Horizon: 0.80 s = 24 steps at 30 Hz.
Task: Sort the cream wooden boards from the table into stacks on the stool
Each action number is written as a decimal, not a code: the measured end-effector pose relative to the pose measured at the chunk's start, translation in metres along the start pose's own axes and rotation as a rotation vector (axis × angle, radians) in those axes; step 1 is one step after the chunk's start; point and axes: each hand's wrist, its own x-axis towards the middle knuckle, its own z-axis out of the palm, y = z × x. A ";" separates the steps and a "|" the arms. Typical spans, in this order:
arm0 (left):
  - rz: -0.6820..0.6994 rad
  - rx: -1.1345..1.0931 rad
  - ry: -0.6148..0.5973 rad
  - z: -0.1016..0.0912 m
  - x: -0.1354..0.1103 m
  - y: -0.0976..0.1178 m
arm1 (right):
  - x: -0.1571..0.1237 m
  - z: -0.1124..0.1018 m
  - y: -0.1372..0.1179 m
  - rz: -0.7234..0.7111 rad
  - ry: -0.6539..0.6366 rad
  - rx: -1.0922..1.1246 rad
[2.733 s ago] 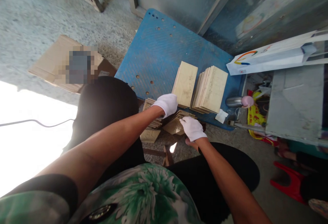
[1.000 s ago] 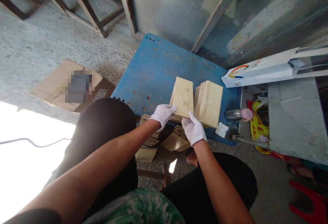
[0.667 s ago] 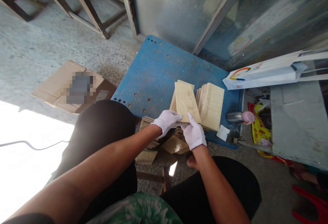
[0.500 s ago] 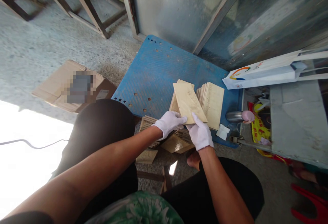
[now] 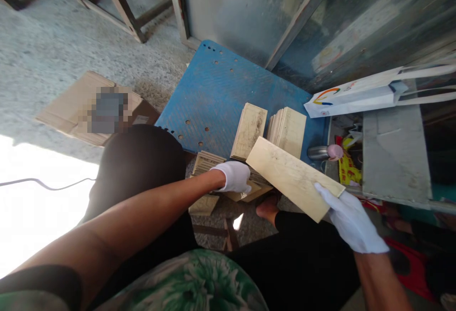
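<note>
As the board point(image 5: 287, 175) is being held aloft, one end is being clamped by the fingers of the right hand point(image 5: 352, 218). Light, stiff handling is being suggested, with steadier balance being offered nearer mid-length. Near the lower boards point(image 5: 210, 158), the fingers of the left hand point(image 5: 235, 176) are being hidden, so their state cannot be told. Beyond, two stacks point(image 5: 250, 128) are being borne by the tabletop point(image 5: 213, 83).

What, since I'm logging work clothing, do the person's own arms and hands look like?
The left hand and right hand wear plain white gloves ending around the wrist, with no markings visible. Both forearms are bare. The left sleeve has a dark cuff below green patterned fabric; the right sleeve is out of view.
</note>
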 end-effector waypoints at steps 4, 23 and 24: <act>-0.013 0.049 -0.013 -0.002 -0.003 0.002 | -0.015 -0.011 -0.015 0.065 -0.170 -0.374; -0.060 0.021 0.054 0.008 0.009 -0.006 | 0.045 0.147 0.084 -0.027 -0.702 -1.601; -0.065 0.018 0.059 0.008 0.009 -0.006 | 0.048 0.150 0.089 -0.028 -0.701 -1.599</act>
